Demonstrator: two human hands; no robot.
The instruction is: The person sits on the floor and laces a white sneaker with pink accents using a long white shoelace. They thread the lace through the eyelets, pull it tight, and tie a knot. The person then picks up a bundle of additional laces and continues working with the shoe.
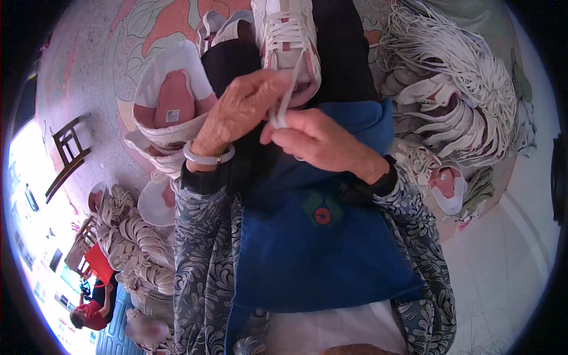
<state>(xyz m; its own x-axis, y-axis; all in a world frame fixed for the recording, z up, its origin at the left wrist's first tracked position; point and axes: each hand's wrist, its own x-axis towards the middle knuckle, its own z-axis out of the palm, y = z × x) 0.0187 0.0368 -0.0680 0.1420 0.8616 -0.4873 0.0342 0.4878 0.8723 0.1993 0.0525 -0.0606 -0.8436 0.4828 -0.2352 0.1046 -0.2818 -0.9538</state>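
A white and pink sneaker point(289, 35) rests between my dark-trousered knees, its opening toward me. White lacing crosses its tongue. A loose white shoelace point(291, 94) runs from the upper eyelets down to my fingers. My left hand point(239, 109), with a pale bangle at the wrist, is closed on the lace just in front of the shoe's collar. Thumb and fingers of my right hand point(325, 145) pinch the lace slightly nearer to me. Both hands are close together over my blue apron point(319, 254); the fingertips partly hide each other.
White and pink shoe parts point(171, 106) stand stacked at my left knee. Further left lies a long pile of shoes point(133, 242). A heap of white laces point(461, 59) covers more shoes at right. A wooden chair point(70, 151) and a person in red point(94, 313) are at far left.
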